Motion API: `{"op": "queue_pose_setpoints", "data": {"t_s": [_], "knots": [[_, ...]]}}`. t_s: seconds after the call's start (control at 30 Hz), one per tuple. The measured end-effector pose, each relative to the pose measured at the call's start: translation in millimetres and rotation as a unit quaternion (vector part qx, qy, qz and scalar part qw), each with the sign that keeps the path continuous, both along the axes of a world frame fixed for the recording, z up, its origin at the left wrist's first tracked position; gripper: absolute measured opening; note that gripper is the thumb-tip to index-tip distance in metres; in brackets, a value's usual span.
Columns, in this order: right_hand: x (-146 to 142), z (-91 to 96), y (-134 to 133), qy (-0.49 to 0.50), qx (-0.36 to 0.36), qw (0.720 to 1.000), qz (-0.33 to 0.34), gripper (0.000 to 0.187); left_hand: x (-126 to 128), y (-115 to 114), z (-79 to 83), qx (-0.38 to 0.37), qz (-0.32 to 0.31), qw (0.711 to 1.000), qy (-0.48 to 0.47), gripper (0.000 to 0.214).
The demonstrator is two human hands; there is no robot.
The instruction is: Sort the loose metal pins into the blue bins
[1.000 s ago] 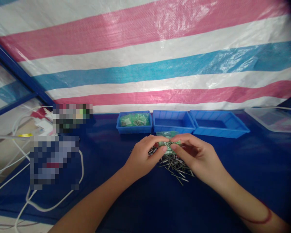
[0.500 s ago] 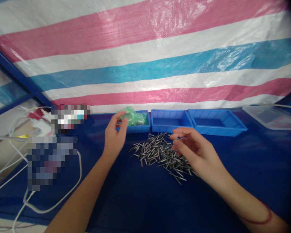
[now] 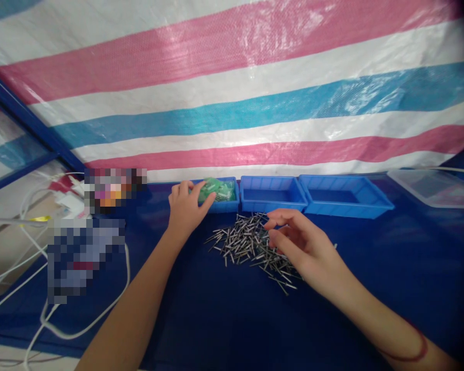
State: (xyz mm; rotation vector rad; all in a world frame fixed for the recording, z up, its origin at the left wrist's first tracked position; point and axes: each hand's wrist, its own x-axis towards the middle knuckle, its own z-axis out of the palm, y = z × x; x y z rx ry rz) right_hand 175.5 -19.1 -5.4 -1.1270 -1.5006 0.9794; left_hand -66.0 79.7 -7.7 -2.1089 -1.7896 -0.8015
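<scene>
My left hand (image 3: 186, 206) is at the left blue bin (image 3: 226, 207), its thumb and fingers spread apart. Beside those fingers, a green plastic bag (image 3: 212, 188) lies among similar green packets inside the bin; whether the fingertips still touch it is unclear. A heap of loose metal nails (image 3: 245, 239) lies on the blue tabletop in front of the bins. Over the right part of this heap hovers my right hand (image 3: 303, 242), fingers loosely curved, thumb apart from them, and no object visible in it. The hand hides some of the nails.
Right of the first bin stand a middle blue bin (image 3: 272, 195) and a right blue bin (image 3: 344, 198). A clear plastic lid or tray (image 3: 433, 189) lies at the far right. White cables (image 3: 127, 273) loop across the left side near blurred-out items. A striped plastic sheet (image 3: 232, 121) hangs behind.
The green bag has gone down into the left bin, and my left hand has lowered with its fingers spreading. My right hand has shifted slightly left over the nails.
</scene>
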Motion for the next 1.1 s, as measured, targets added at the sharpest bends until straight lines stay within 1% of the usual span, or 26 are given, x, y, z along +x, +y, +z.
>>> {"op": "queue_pose_setpoints", "data": {"t_s": [0.03,0.1,0.17,0.23,0.33,0.4,0.5,0.57,0.63,0.7,0.77,0.8,0.87,0.9,0.93,1.0,1.1], "knots": [[-0.2,-0.3,0.1,-0.003,-0.001,1.0,0.001,0.023,1.0,-1.6,0.2,0.005,-0.002,1.0,0.011,0.048],[-0.7,-1.4,0.3,-0.006,-0.001,1.0,0.005,0.023,2.5,-4.1,0.9,0.01,-0.034,0.999,0.026,0.048],[-1.0,-2.5,0.4,-0.007,0.001,1.0,0.01,0.025,4.0,-5.7,1.2,0.001,-0.074,0.996,0.042,0.045],[-0.9,-2.8,0.5,-0.021,0.002,1.0,0.019,0.023,5.6,-6.4,0.7,-0.02,-0.09,0.994,0.057,0.04],[0.6,-0.6,1.2,-0.084,0.006,0.995,0.045,0.016,7.3,-7.5,1.2,-0.04,-0.082,0.994,0.059,0.039],[3.0,1.4,2.9,-0.145,0.029,0.988,0.048,0.013,7.7,-9.4,4.1,-0.027,-0.086,0.995,0.052,0.041],[9.8,1.1,8.5,-0.224,0.092,0.97,-0.002,0.013,8.1,-15.5,12.1,0.02,-0.121,0.992,0.037,0.041],[16.0,-2.1,14.1,-0.264,0.119,0.957,-0.036,0.015,9.3,-22.5,17.5,0.036,-0.165,0.985,0.023,0.034],[21.9,-6.6,19.8,-0.299,0.127,0.944,-0.049,0.018,12.9,-31.4,20.4,0.022,-0.241,0.97,0.019,0.024],[25.7,-10.8,24.5,-0.337,0.135,0.931,-0.041,0.021,19.5,-41.0,19.5,-0.018,-0.329,0.944,0.023,0.02],[26.6,-14.1,27.3,-0.376,0.146,0.915,-0.01,0.02,28.4,-49.5,14.7,-0.064,-0.377,0.924,0.028,0.023],[26.0,-15.4,28.0,-0.395,0.152,0.906,0.01,0.02,33.0,-52.8,11.1,-0.088,-0.387,0.917,0.033,0.03],[23.6,-17.5,28.2,-0.428,0.159,0.889,0.039,0.025,41.1,-57.1,2.6,-0.126,-0.383,0.914,0.039,0.057],[22.3,-18.3,28.1,-0.441,0.161,0.882,0.045,0.028,44.1,-58.3,-1.7,-0.147,-0.375,0.914,0.043,0.068],[21.2,-18.8,27.9,-0.452,0.16,0.876,0.045,0.03,46.4,-59.0,-5.8,-0.168,-0.366,0.914,0.047,0.075],[19.8,-18.9,27.9,-0.47,0.152,0.869,0.031,0.03,49.0,-60.0,-12.1,-0.199,-0.352,0.913,0.052,0.077],[19.8,-17.0,28.7,-0.51,0.126,0.851,-0.015,0.028,50.9,-62.4,-16.2,-0.214,-0.34,0.915,0.047,0.071]]}}
